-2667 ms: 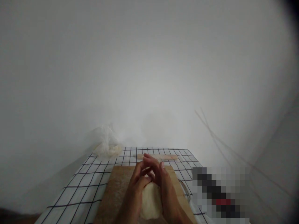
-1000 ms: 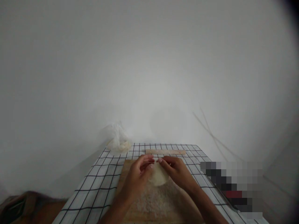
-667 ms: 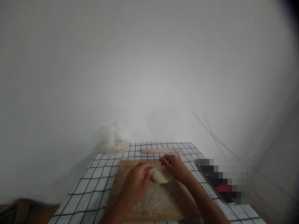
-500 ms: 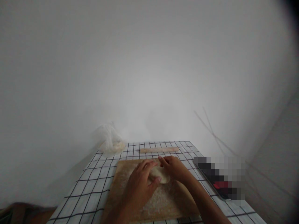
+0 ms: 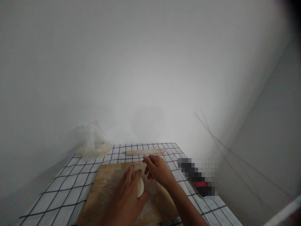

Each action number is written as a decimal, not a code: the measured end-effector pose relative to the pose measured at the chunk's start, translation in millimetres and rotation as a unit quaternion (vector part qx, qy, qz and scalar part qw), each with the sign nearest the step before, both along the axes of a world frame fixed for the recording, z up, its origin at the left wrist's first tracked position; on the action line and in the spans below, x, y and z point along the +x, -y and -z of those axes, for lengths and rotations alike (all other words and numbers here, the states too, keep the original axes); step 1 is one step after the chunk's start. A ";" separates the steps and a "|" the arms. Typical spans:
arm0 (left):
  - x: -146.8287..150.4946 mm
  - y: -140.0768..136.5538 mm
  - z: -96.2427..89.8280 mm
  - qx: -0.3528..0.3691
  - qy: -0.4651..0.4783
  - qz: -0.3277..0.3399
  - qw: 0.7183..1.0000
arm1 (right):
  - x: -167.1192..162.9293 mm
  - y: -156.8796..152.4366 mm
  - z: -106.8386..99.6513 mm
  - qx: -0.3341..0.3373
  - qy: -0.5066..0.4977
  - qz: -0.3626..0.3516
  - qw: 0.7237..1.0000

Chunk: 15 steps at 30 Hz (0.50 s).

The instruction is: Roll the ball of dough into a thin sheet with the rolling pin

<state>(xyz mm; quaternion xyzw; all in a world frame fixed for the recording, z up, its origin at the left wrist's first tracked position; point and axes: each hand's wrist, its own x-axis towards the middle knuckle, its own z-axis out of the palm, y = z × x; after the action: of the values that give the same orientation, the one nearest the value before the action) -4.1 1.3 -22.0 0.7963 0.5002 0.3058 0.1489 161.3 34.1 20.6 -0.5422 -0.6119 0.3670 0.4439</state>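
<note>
Left hand (image 5: 129, 193): curled about the pale dough piece (image 5: 140, 187), thumb at its near edge, fingers over its far side. The dough is over the middle of the floured wooden board (image 5: 103, 179) — whether it rests there or is lifted cannot be told. Right hand (image 5: 157, 169): clear of the dough, thumb and forefinger near each other; whether they pinch anything cannot be told. Handling, as judged: light, soft, readily dented, probably not slippery where floured — best held by the rim, with flat fingers and slight pressure. A wooden stick (image 5: 145, 152) lies beyond the board.
</note>
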 end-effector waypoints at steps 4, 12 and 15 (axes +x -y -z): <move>-0.4 11.7 -20.1 -0.014 0.099 0.040 0.994 | 4.1 -5.0 -0.3 0.032 -0.044 0.005 0.998; 9.4 18.7 -61.6 -0.268 0.721 0.033 0.638 | -50.2 26.7 -5.3 0.088 -0.236 0.019 0.967; 7.1 17.0 -62.0 -0.355 0.772 0.004 0.527 | -62.8 35.6 1.2 0.213 -0.125 0.031 0.969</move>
<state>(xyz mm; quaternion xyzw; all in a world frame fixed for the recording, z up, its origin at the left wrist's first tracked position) 2.9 -15.7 40.0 0.1329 0.2542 0.5978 0.7486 98.5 -1.6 19.4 -0.4034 -0.5984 0.2795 0.6333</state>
